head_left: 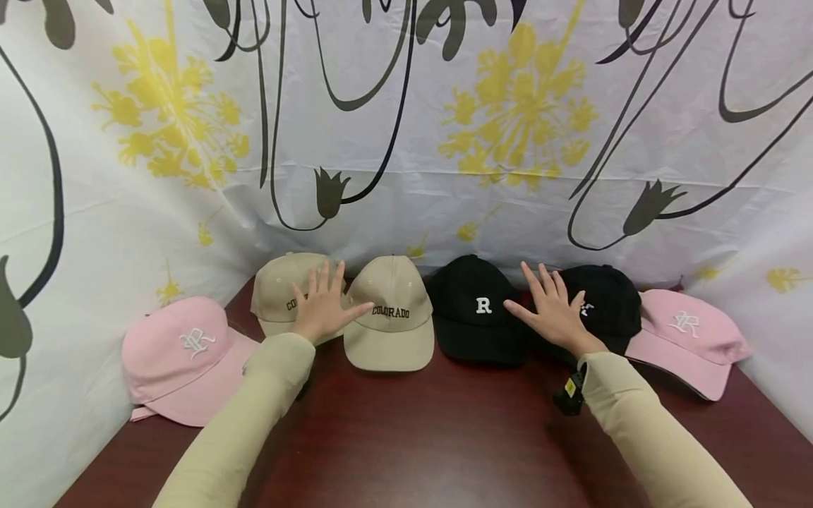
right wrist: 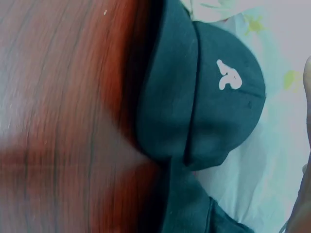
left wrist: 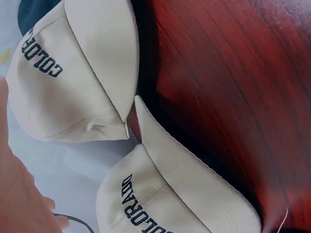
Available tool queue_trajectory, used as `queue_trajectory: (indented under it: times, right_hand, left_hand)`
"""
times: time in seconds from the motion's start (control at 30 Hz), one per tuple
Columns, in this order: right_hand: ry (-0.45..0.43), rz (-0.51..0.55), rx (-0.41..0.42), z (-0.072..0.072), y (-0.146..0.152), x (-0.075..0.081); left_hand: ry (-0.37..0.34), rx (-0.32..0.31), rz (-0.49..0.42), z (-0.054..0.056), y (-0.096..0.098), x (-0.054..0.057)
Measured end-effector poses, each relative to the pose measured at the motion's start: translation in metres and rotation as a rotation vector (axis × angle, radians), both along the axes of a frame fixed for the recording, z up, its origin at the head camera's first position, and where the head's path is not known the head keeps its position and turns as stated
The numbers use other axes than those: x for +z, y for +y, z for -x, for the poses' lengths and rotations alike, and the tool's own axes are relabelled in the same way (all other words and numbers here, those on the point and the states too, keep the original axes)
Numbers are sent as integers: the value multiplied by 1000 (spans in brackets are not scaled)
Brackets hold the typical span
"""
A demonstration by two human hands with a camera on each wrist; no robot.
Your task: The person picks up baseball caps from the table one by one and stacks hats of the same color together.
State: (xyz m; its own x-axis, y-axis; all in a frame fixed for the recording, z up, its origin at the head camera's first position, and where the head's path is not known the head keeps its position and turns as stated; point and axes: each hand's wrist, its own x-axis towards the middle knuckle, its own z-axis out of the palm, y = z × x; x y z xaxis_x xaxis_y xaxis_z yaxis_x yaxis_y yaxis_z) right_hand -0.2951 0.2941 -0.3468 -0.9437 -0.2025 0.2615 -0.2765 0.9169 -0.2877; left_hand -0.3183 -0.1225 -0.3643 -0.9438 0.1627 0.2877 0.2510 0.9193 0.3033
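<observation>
Both hands are spread with straight fingers over a row of baseball caps. My left hand [head_left: 322, 308] overlaps the left beige cap [head_left: 273, 286] in the head view, its thumb pointing toward the right beige cap [head_left: 389, 346] lettered COLORADO. My right hand [head_left: 559, 317] overlaps a black cap [head_left: 615, 303] with a white mark, partly hidden behind it. Just left of that hand sits a black cap with a white R [head_left: 466, 339]. Neither hand grips anything. The left wrist view has the left hand [left wrist: 22, 194] at its edge; the right hand [right wrist: 303, 194] edges the right wrist view.
A pink cap [head_left: 171, 353] lies at the row's left end, another pink cap [head_left: 695, 339] at its right end. The caps rest on a dark red-brown wooden table [head_left: 419, 437]. Behind rises a white curtain [head_left: 394, 141] with yellow and grey flower prints.
</observation>
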Motion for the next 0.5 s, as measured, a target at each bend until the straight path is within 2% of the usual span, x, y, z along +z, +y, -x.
queue_trajectory:
  times: [0.17, 0.5]
  right_hand:
    - [-17, 53, 30, -1, -11, 3]
    - [-71, 125, 87, 6, -48, -2]
  left_hand:
    - [-9, -29, -30, -6, -3, 2]
    - [-102, -75, -94, -17, 0, 3]
